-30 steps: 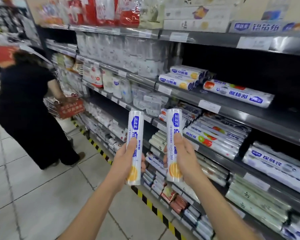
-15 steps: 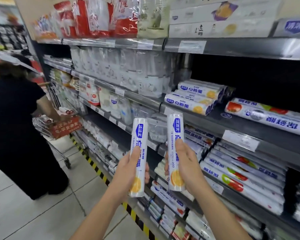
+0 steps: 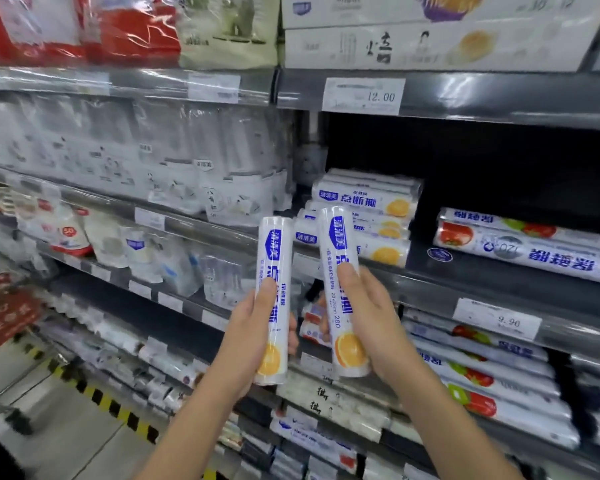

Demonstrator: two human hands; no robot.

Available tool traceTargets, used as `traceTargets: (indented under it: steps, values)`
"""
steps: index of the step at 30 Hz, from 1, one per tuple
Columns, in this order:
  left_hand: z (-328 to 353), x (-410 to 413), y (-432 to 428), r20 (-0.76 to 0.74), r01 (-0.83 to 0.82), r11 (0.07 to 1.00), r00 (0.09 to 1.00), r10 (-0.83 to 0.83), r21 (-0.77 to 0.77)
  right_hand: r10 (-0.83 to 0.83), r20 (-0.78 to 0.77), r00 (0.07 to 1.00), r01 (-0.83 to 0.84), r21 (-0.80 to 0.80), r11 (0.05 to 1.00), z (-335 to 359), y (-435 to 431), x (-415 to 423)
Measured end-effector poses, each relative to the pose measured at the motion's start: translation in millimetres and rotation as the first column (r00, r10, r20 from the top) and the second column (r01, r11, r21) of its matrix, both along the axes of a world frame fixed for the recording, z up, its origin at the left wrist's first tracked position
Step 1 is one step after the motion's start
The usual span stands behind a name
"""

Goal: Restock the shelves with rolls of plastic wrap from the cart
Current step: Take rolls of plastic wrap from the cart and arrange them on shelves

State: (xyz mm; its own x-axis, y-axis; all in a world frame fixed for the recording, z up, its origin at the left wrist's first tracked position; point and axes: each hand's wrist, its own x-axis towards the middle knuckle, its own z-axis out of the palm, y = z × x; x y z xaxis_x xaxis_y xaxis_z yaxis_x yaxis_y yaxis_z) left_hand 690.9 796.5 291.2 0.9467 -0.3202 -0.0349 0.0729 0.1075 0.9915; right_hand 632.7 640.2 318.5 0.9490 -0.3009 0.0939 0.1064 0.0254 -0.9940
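Now you hold two rolls upright just in front of the shelf [image 3: 464,275]. Your left hand [image 3: 253,336] curls round the left roll [image 3: 271,271] and your right hand [image 3: 371,320] round the right roll [image 3: 341,244], each gripping the lower half. Since half a second ago you have come closer, so the right roll's top now overlaps the stack [image 3: 364,200] of matching rolls lying on that shelf. The shopper in black has left the view. Right of the stack lie longer fruit-print rolls [image 3: 527,245]. Left of the stack hang clear bags [image 3: 174,161]. Above it sit boxes [image 3: 430,46] over a 12.00 tag [image 3: 362,95]. Below it, lower rolls [image 3: 482,379] crowd the shelves.
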Motion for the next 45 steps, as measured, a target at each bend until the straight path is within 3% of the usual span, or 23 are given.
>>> traceTargets:
  steps: [3,7,10,12,16,18,23,33,41,43,45]
  values:
    - [5,34,6,-0.004,0.085,0.996,0.996,-0.085,0.006,-0.106,-0.039,0.994,0.103,-0.073,0.992,11,5,18]
    - [10,72,11,0.020,0.165,0.986,0.986,-0.165,0.003,-0.235,-0.064,0.970,0.192,-0.396,0.898,34,-3,36]
    - [11,92,12,0.001,0.211,0.977,0.978,-0.211,-0.021,-0.330,-0.016,0.944,0.218,-0.719,0.659,61,-14,45]
    - [11,102,11,-0.011,0.227,0.973,0.974,-0.228,-0.041,-0.366,0.013,0.930,0.204,-0.850,0.487,79,-26,55]
    - [11,119,9,-0.016,0.260,0.963,0.965,-0.262,-0.069,-0.362,0.054,0.931,0.131,-0.973,0.192,105,-52,87]
    - [12,125,7,-0.028,0.258,0.962,0.965,-0.261,-0.090,-0.383,0.019,0.923,0.061,-0.993,0.097,108,-65,104]
    - [13,134,4,-0.012,0.239,0.966,0.970,-0.241,-0.102,-0.383,-0.060,0.922,-0.044,-0.998,0.050,98,-84,136]
    - [11,142,1,0.014,0.222,0.963,0.975,-0.222,-0.152,-0.426,0.013,0.904,0.001,-1.000,-0.029,69,-90,148]
    - [9,141,-4,0.028,0.266,0.931,0.963,-0.268,-0.249,-0.445,0.009,0.896,0.016,-1.000,0.012,70,-86,150]
    - [11,140,-4,0.038,0.277,0.917,0.960,-0.278,-0.288,-0.430,0.111,0.896,0.146,-0.988,0.049,71,-72,143]
    - [16,138,-5,0.044,0.292,0.901,0.955,-0.294,-0.322,-0.374,0.253,0.892,0.338,-0.923,0.184,71,-44,130]
